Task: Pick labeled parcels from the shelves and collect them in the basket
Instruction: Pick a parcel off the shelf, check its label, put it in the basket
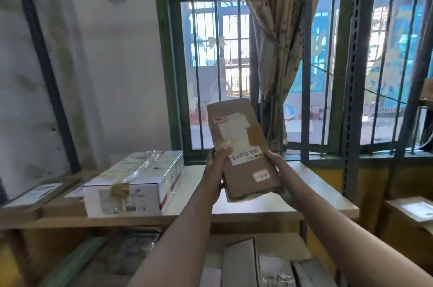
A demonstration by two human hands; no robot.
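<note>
A brown cardboard parcel (241, 146) with white labels and a barcode sticker is held up above the shelf, tilted with its far end raised toward the window. My left hand (216, 167) grips its left edge, thumb over the top face. My right hand (280, 174) holds its right edge and underside. A white taped box (136, 186) lies on the top shelf (269, 207) to the left. No basket is in view.
Flat brown parcels (30, 200) lie at the shelf's left end. More packages (253, 263) stand on the lower shelf. Another labelled box (412, 214) sits at the right. A metal rack upright (351, 99), barred window and curtain are behind.
</note>
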